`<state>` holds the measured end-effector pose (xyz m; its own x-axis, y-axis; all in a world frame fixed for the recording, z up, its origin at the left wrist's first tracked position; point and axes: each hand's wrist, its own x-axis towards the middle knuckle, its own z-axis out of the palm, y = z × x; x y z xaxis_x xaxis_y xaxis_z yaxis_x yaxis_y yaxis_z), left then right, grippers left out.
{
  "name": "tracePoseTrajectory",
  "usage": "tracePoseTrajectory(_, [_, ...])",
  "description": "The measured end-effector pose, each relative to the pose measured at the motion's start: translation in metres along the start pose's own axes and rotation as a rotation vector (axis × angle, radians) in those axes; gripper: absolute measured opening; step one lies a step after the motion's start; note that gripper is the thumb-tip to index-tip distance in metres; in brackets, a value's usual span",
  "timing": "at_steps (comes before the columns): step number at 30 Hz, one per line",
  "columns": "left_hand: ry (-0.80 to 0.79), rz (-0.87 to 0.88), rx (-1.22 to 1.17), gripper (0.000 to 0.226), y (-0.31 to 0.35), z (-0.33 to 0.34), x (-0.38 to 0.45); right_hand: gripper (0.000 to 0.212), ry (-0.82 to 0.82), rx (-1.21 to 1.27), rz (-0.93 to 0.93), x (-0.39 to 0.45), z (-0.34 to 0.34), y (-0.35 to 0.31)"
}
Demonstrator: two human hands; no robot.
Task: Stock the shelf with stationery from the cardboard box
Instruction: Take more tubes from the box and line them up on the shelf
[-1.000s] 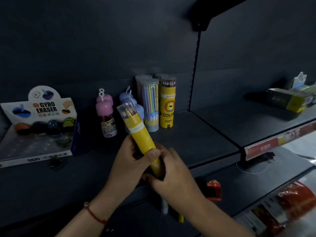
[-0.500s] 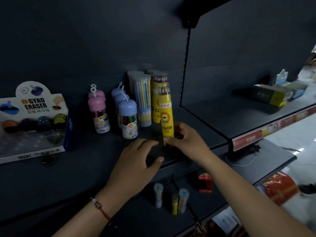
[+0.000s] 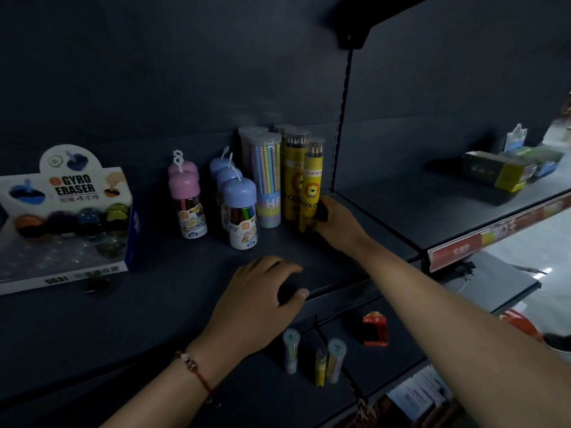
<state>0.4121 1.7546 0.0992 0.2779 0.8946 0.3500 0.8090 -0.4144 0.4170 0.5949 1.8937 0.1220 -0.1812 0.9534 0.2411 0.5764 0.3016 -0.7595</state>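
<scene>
Here the right hand (image 3: 335, 225) grips the yellow lion "COLOR" pencil tube (image 3: 312, 183) upright at the shelf's (image 3: 173, 291) right end; the left hand (image 3: 262, 296) rests loosely curled, empty, at its front edge

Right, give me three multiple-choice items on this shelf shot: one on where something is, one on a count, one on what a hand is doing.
1. Where does the Gyro Eraser display box stand on the shelf?
A. at the left end
B. right of the pencil tubes
C. on the lower shelf

2. How many pink-capped crayon jars show?
A. five
B. two
C. none

3. What is the right hand doing?
A. hanging empty
B. resting flat on the shelf edge
C. gripping the front yellow lion pencil tube near its base

Answers: 1 A, the box sits far left of the jars and tubes. 2 B, two pink caps stand one behind the other. 3 C, its fingers wrap the tube's lower part, while the left hand rests on the shelf's front edge.
</scene>
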Motion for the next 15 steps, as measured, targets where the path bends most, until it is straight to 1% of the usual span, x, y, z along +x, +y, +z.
tracePoseTrajectory(3, [0.002,0.002,0.013,0.038,0.0,0.001,-0.001,0.048,0.024,0.019,0.007,0.002,0.006,0.0])
tracePoseTrajectory(11, [-0.011,0.02,0.024,0.036,0.0,0.0,-0.001,0.046,0.058,-0.043,0.068,-0.002,0.01,-0.009])
tracePoseTrajectory(13, [-0.019,0.03,0.017,0.035,0.0,-0.002,-0.001,0.053,0.094,-0.029,0.09,-0.014,0.008,-0.014])
tracePoseTrajectory(15, [-0.026,0.053,-0.002,0.035,-0.001,-0.003,-0.002,0.059,0.132,-0.064,0.07,-0.041,0.001,-0.016])
